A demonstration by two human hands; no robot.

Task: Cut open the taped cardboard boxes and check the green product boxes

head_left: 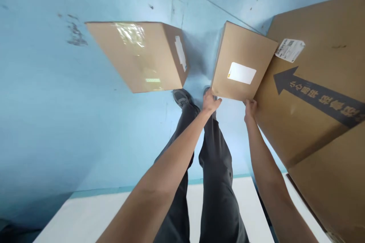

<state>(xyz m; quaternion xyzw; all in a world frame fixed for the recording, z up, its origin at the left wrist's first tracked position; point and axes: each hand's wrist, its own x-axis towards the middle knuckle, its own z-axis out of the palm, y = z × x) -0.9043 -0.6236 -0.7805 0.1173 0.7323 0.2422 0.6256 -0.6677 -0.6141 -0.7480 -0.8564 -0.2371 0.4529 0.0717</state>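
A brown cardboard box point(242, 53) with a blank white label is held between my two hands, in front of my feet. My left hand point(210, 101) grips its near left corner, thumb lying along the edge. At the near right corner my right hand point(250, 109) is closed on the box, its fingertips partly hidden beneath. The held box's right side meets or overlaps a large carton point(319, 83) printed with a dark arrow. To the left, apart from my hands, another cardboard box point(134, 57) with shiny clear tape sits on the floor.
The floor point(85, 129) is light blue, with dark scuffs and a thin line across the far side. My shoes point(181, 98) stand just short of the boxes. Behind me runs a white wall or panel point(97, 212). The large carton fills the right side.
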